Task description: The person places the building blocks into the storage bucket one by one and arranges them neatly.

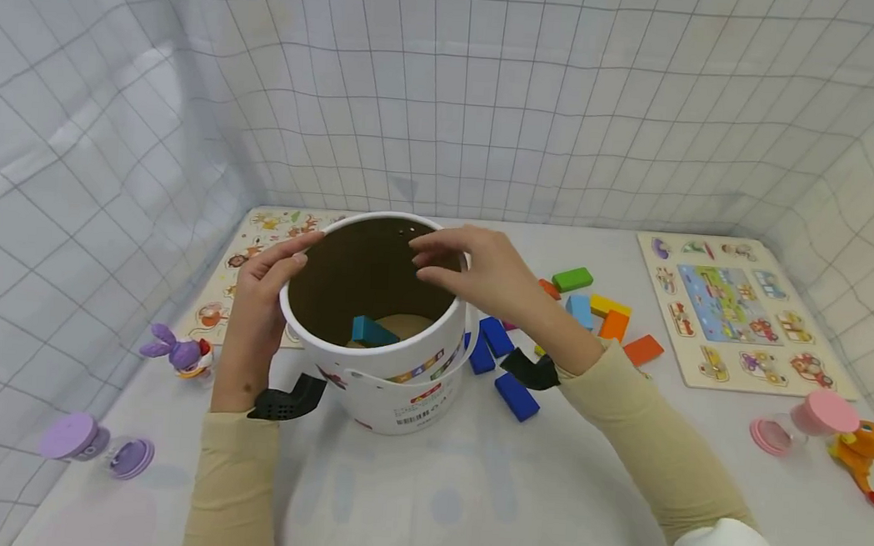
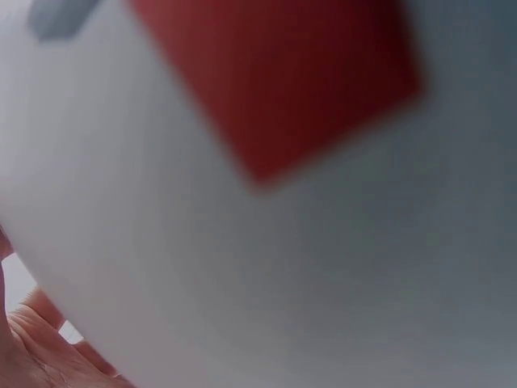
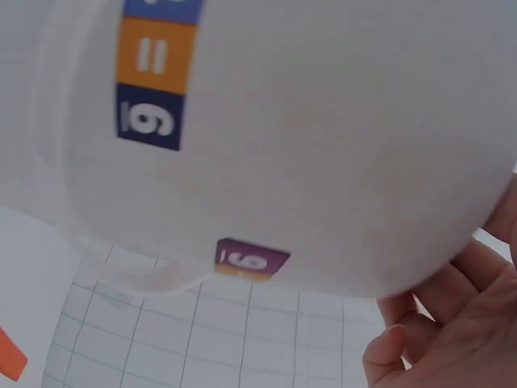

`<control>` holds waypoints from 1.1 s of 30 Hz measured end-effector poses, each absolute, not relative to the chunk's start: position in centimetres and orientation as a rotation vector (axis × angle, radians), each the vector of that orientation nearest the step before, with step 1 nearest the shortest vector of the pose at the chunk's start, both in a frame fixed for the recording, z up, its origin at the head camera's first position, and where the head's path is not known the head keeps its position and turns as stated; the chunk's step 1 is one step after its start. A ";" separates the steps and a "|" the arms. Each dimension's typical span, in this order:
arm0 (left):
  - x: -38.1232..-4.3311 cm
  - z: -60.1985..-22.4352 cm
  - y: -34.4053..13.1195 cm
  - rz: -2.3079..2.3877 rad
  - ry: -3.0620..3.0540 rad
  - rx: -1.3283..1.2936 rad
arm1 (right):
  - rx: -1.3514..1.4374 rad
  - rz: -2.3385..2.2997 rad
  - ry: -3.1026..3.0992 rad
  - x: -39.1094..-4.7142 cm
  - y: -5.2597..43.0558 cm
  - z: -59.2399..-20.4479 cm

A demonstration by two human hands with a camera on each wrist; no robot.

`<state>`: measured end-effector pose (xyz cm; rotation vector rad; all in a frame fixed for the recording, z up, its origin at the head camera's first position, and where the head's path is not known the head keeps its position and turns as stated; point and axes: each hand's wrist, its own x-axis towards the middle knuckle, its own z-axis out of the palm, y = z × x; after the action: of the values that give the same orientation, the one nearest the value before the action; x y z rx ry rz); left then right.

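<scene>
A white bucket (image 1: pixel 341 366) with printed labels stands upright in front of me, its dark inside showing in the head view. My left hand (image 1: pixel 259 295) grips the rim on the left, with the thumb near the edge. Above the opening, at the right side of the rim, my right hand (image 1: pixel 482 267) has loosely bent fingers and holds nothing visible. A teal block (image 1: pixel 371 332) is in the bucket, tilted near its bottom. Bucket wall (image 2: pixel 161 259) with a red patch fills the left wrist view. In the right wrist view, fingers (image 3: pixel 456 291) reach past the rim.
Dark blue blocks (image 1: pixel 517 396), a green block (image 1: pixel 573 279), a red-orange block (image 1: pixel 643 350) and several others lie right of the bucket. Puzzle boards (image 1: pixel 742 317) flank it. A purple rabbit toy (image 1: pixel 184 353) and purple-capped item (image 1: pixel 70 437) are left; a pink-capped item (image 1: pixel 825 412) and orange toy (image 1: pixel 864 445), right.
</scene>
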<state>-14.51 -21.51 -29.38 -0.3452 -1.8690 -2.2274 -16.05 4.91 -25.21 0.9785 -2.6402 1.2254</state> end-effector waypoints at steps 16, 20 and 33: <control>-14.6 -29.6 -21.7 -2.266 -1.830 -0.343 | 0.184 1.155 -2.941 -13.4 18.6 -38.9; -14.6 -29.8 -21.6 -2.289 -1.821 -0.337 | 0.248 1.018 -3.028 -13.5 19.1 -40.8; -14.7 -29.7 -21.6 -2.243 -1.864 -0.280 | 0.406 1.608 -2.830 -12.7 17.9 -34.2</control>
<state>-14.65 -21.56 -29.70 -0.2800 -1.8641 -2.2428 -12.75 17.92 -34.23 0.4060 -2.8301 1.6077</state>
